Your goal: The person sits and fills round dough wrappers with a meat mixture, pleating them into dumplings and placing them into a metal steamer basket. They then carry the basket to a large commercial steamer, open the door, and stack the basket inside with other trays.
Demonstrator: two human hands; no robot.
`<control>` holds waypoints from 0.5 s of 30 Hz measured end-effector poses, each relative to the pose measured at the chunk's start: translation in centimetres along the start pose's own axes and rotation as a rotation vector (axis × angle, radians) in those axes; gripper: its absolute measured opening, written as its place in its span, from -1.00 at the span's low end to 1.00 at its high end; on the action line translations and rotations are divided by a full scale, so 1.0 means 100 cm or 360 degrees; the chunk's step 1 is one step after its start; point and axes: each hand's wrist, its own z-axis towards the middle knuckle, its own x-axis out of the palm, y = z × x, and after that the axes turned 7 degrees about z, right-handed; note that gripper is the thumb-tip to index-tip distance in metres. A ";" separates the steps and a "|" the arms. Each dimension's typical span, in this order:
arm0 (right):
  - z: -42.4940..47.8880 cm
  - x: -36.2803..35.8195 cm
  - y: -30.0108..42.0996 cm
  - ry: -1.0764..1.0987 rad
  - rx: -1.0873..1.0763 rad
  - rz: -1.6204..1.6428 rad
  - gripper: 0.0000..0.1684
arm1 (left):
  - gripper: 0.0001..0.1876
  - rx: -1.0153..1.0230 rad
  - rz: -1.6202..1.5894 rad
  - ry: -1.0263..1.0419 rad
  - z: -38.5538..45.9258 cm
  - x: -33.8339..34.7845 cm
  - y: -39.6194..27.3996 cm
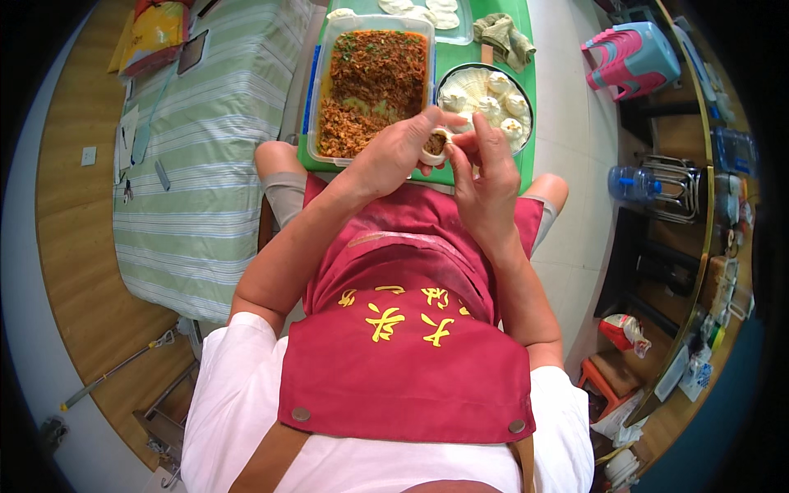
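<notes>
Cupped in my left hand (397,148) is a round dough wrapper with brown filling (436,145), its top still open. The fingers of my right hand (487,169) pinch the wrapper's edge on its right side. Just beyond my left hand stands a clear plastic tub (314,117) of reddish-brown chopped filling (379,61), with green bits on its far part. Past my right hand is a round steamer tray (471,83) with a woven liner, bearing several pleated buns (490,106). My fingers hide part of the tray's near side.
Flat dough rounds (442,15) lie on a clear lid at the green table's (524,43) far end. A crumpled cloth (505,40) is at its right. Leftward stands a table with a striped cloth (203,185); stacked stools (641,58) and a water jug (632,183) are rightward.
</notes>
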 end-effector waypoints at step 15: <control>0.000 0.014 0.000 0.0055 -0.0124 -0.0184 -0.36 | -0.68 0.0252 -0.0079 -0.0839 0.001 0.048 0.043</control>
